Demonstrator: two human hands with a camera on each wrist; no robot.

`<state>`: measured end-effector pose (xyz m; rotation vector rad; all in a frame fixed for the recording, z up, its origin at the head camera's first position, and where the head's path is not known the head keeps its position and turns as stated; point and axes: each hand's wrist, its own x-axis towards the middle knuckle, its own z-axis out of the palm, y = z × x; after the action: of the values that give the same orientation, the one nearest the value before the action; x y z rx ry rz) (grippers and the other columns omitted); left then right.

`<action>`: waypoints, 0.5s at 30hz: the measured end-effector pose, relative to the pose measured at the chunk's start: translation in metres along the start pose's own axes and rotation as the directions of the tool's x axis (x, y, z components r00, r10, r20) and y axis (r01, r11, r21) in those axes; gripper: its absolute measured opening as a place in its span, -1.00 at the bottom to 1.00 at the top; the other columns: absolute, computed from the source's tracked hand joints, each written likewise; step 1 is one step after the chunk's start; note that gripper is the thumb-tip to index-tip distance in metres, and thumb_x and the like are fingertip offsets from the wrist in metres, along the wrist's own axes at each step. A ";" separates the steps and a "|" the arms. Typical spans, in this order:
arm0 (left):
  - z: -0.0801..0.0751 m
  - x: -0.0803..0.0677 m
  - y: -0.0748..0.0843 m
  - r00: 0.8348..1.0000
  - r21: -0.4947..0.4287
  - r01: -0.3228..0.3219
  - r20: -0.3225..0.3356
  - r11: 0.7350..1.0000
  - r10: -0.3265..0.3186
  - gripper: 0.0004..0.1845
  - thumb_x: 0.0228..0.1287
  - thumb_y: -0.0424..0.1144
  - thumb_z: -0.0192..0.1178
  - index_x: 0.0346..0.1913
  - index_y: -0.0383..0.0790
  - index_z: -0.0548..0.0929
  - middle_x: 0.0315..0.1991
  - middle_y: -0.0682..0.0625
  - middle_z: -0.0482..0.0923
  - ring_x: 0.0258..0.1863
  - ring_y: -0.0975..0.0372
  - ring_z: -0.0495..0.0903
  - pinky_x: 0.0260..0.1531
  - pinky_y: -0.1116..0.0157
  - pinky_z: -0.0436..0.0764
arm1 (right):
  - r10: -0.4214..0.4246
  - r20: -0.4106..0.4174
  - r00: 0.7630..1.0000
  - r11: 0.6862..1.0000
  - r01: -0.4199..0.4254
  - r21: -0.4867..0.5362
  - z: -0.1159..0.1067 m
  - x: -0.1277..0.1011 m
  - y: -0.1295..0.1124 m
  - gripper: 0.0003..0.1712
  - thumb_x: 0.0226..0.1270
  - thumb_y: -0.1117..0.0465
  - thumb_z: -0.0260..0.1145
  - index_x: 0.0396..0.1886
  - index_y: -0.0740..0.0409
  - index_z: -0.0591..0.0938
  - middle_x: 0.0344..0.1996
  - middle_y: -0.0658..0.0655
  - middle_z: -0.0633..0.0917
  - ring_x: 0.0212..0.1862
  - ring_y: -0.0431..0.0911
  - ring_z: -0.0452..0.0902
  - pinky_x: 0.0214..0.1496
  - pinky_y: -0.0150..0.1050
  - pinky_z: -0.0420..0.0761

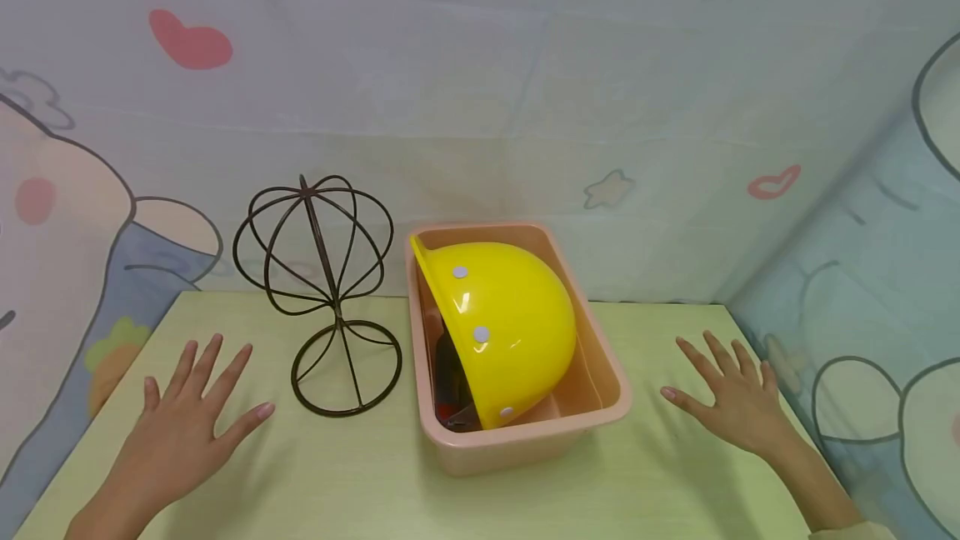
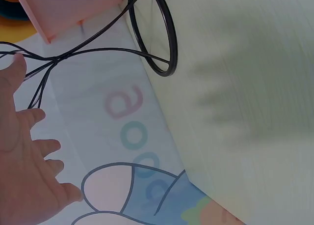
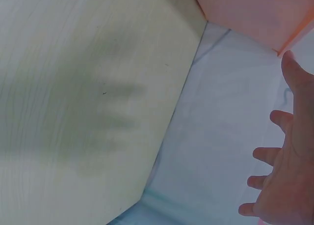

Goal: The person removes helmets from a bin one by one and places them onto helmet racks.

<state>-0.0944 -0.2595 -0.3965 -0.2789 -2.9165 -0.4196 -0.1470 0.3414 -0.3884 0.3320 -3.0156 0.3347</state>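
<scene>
dark object (image 1: pixel 452 382) half-hidden under yellow helmet (image 1: pixel 502 323)

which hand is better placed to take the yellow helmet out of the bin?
Probably right. The yellow helmet leans with its dome toward the right hand; the wire stand sits between the left hand and the bin.

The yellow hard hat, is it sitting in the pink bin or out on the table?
In the bin: the hard hat lies tipped on its side inside the pink bin.
</scene>
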 end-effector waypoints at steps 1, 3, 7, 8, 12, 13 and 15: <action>0.000 0.000 0.000 1.000 -0.012 -0.004 -0.006 1.000 0.004 -0.17 0.32 0.16 0.01 0.47 -0.16 -0.07 0.44 -0.30 -0.27 0.39 -0.02 -0.52 0.14 -0.29 -0.53 | -0.005 -0.006 1.000 1.000 0.005 0.001 -0.001 0.000 0.000 -0.12 0.23 -0.27 0.16 0.44 -0.04 0.12 0.35 0.39 0.10 0.28 0.47 -0.12 0.10 0.52 -0.21; -0.001 0.000 0.001 1.000 -0.030 -0.013 -0.021 0.999 0.013 -0.17 0.31 0.14 0.03 0.46 -0.20 -0.04 0.44 -0.31 -0.24 0.40 -0.02 -0.48 0.16 -0.29 -0.47 | -0.016 -0.020 1.000 1.000 0.016 0.003 -0.002 0.000 -0.001 -0.13 0.23 -0.25 0.18 0.43 -0.01 0.15 0.33 0.40 0.13 0.27 0.46 -0.07 0.09 0.50 -0.14; -0.003 0.001 0.003 0.999 -0.086 -0.031 -0.043 0.996 0.028 -0.18 0.31 0.10 0.07 0.45 -0.20 -0.01 0.44 -0.30 -0.19 0.42 -0.03 -0.41 0.21 -0.27 -0.40 | -0.038 -0.040 0.998 0.999 0.039 0.014 -0.006 0.000 -0.004 -0.13 0.22 -0.22 0.21 0.42 0.03 0.16 0.31 0.41 0.17 0.23 0.45 0.01 0.05 0.48 -0.03; -0.003 0.001 0.004 0.998 -0.101 -0.035 -0.047 0.994 0.030 -0.19 0.30 0.09 0.08 0.46 -0.19 -0.01 0.43 -0.31 -0.17 0.42 -0.03 -0.39 0.22 -0.26 -0.38 | -0.042 -0.044 0.998 0.999 0.043 0.017 -0.006 -0.001 -0.005 -0.13 0.22 -0.22 0.21 0.42 0.03 0.16 0.31 0.41 0.17 0.23 0.45 0.03 0.04 0.48 -0.01; -0.006 0.000 0.009 0.998 -0.147 -0.032 -0.059 0.989 0.024 -0.19 0.28 0.07 0.12 0.46 -0.14 0.01 0.41 -0.31 -0.06 0.43 -0.02 -0.31 0.26 -0.22 -0.29 | -0.056 -0.056 0.997 0.997 0.058 0.042 -0.009 -0.001 -0.008 -0.12 0.22 -0.18 0.24 0.43 0.03 0.15 0.30 0.41 0.19 0.21 0.47 0.06 -0.01 0.48 0.05; -0.006 0.000 0.010 0.998 -0.149 -0.023 -0.056 0.989 0.015 -0.18 0.27 0.07 0.13 0.45 -0.15 0.03 0.40 -0.31 -0.03 0.43 -0.04 -0.27 0.25 -0.25 -0.21 | -0.059 -0.056 0.997 0.997 0.062 0.054 -0.009 -0.001 -0.008 -0.12 0.22 -0.17 0.25 0.43 0.02 0.14 0.30 0.41 0.19 0.20 0.47 0.07 -0.01 0.48 0.06; -0.009 -0.001 0.014 0.998 -0.160 -0.010 -0.060 0.987 0.001 -0.18 0.25 0.07 0.15 0.45 -0.14 0.05 0.39 -0.30 0.02 0.42 -0.05 -0.19 0.17 -0.28 0.00 | -0.066 -0.055 0.996 0.994 0.071 0.084 -0.011 -0.001 -0.011 -0.12 0.21 -0.15 0.26 0.44 0.01 0.13 0.30 0.41 0.19 0.20 0.47 0.07 -0.03 0.48 0.07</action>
<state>-0.0893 -0.2492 -0.3847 -0.2916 -2.8273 -0.6511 -0.1428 0.3337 -0.3758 0.4258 -2.9369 0.4601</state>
